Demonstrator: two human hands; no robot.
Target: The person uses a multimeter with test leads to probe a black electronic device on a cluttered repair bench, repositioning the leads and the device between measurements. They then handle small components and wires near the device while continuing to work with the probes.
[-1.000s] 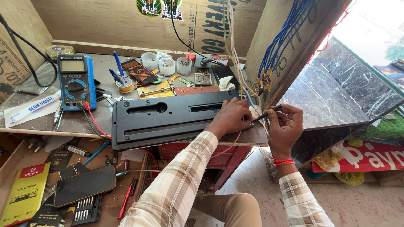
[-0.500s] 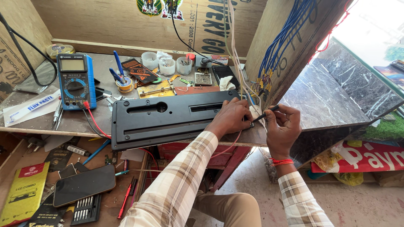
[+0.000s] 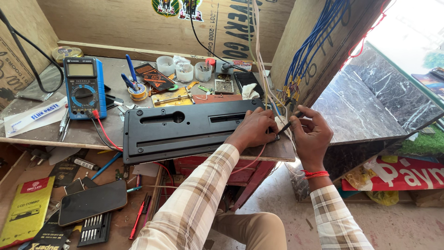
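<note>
Black panel (image 3: 185, 129) flat under left hand (image 3: 253, 129)'s pressing palm; right hand (image 3: 312, 136) pinching thin tool (image 3: 289, 125) beside its end.

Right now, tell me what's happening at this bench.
A person in a plaid shirt works at the right end of a long black panel lying on the workbench. The left hand rests on the panel's end, while the right hand holds a thin dark tool against it. A blue multimeter sits to the left, untouched.
</note>
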